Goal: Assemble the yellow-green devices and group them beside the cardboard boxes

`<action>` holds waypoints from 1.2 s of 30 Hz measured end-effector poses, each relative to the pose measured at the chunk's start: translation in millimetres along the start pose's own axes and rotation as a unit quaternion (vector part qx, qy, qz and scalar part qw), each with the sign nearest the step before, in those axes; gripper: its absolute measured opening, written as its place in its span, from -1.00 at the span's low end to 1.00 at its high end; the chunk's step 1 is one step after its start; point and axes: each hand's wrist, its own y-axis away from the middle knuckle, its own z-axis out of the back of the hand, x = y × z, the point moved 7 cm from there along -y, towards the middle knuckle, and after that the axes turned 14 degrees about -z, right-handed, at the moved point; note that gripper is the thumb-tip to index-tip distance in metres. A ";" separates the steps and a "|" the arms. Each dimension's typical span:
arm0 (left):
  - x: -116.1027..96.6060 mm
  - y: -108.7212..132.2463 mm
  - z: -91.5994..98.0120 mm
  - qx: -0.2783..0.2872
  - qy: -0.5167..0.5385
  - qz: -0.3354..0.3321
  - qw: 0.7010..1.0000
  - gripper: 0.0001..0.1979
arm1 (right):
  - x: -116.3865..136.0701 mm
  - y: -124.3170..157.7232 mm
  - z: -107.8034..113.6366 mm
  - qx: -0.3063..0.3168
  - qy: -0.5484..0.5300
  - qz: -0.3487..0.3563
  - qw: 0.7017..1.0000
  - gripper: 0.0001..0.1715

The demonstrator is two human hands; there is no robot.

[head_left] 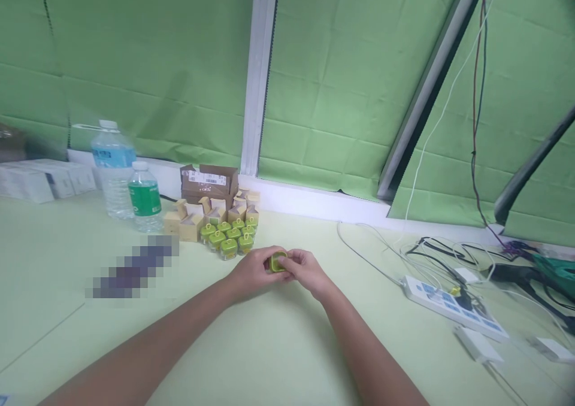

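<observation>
Both hands meet over the table around a small green-lidded container [278, 262]. My left hand [254, 271] wraps it from the left side, fingers curled. From the right, my right hand [308, 269] grips it too, its thumb on the green top. Much of the container's body is hidden by my fingers. Just beyond my left hand stands a cluster of several similar small clear containers with green lids [229, 247], each with a little loop on top. Small open cardboard boxes [191, 226] stand behind them.
A brown carton [209, 181] stands near the wall, left of centre. Further left are a large water bottle [112, 172], a smaller green-labelled bottle [144, 199] and white boxes [45, 178]. A power strip [453, 307] with tangled cables and white adapters [478, 345] lies at right.
</observation>
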 end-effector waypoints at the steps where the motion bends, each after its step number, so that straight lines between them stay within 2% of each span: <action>1: 5.7 0.0 5.3 -0.019 -0.021 0.012 1.000 -0.71 | 1.1 0.5 3.6 -0.022 0.021 0.010 1.000 -0.69; 3: 20.6 1.5 17.9 -0.062 -0.073 0.051 0.994 -0.65 | 4.1 2.9 11.5 -0.090 0.109 0.049 0.989 -0.65; 5: 35.7 4.3 27.4 -0.086 -0.121 0.088 0.985 -0.58 | 5.2 5.8 13.0 -0.153 0.234 0.096 0.955 -0.70; 8: 51.0 7.5 31.8 -0.094 -0.156 0.098 0.978 -0.55 | -4.5 3.9 1.8 -0.169 0.379 0.125 0.901 -0.78; 10: 57.0 8.8 30.2 -0.090 -0.166 0.090 0.978 -0.54 | -10.1 0.8 -3.2 -0.165 0.410 0.127 0.888 -0.85; 11: 59.0 9.2 28.9 -0.087 -0.171 0.086 0.978 -0.54 | -10.9 -0.7 -3.2 -0.163 0.402 0.126 0.892 -0.87; 13: 61.0 9.4 26.7 -0.079 -0.183 0.078 0.977 -0.53 | -9.7 -3.6 3.3 -0.157 0.330 0.106 0.925 -0.86; 16: 58.7 8.4 24.9 -0.068 -0.210 0.065 0.973 -0.53 | -8.7 -7.5 17.0 -0.116 0.112 0.038 0.986 -0.79; 18: 53.3 6.9 23.4 -0.060 -0.226 0.051 0.971 -0.55 | -7.2 -7.8 19.4 -0.076 -0.015 0.011 0.997 -0.68; 20: 44.9 4.8 20.4 -0.047 -0.236 0.025 0.970 -0.56 | -4.0 -6.6 17.8 -0.052 -0.075 0.013 0.996 -0.58; 26: 22.2 0.7 10.5 -0.013 -0.255 -0.037 0.966 -0.67 | -3.2 -6.2 9.0 -0.050 -0.085 0.055 0.994 -0.48; 36: 19.4 1.8 7.1 -0.009 -0.283 -0.064 0.957 -0.67 | -1.4 -6.1 1.9 -0.055 -0.032 0.104 0.993 -0.56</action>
